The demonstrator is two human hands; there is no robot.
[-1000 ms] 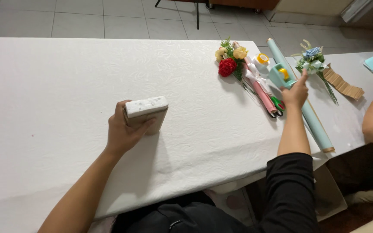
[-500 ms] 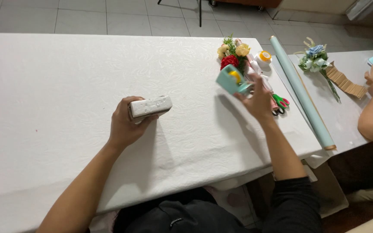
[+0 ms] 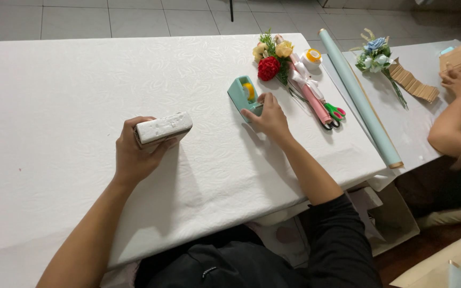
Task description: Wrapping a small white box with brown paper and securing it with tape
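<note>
Bright even overhead light, soft shadows, sharp focus, slight wide-angle distortion

White box (image 3: pixel 163 128) in left hand (image 3: pixel 137 154); right hand (image 3: pixel 269 118) on tape dispenser (image 3: pixel 243 96)

white box (image 3: pixel 163 128) lifted, teal tape dispenser (image 3: pixel 243 94) upright on table

A white-clothed table (image 3: pixel 54 80) carries a tape dispenser (image 3: pixel 242 95), flower bunch (image 3: pixel 273 56), scissors (image 3: pixel 335 114), and seemingly a paper roll (image 3: pixel 358 96).
</note>
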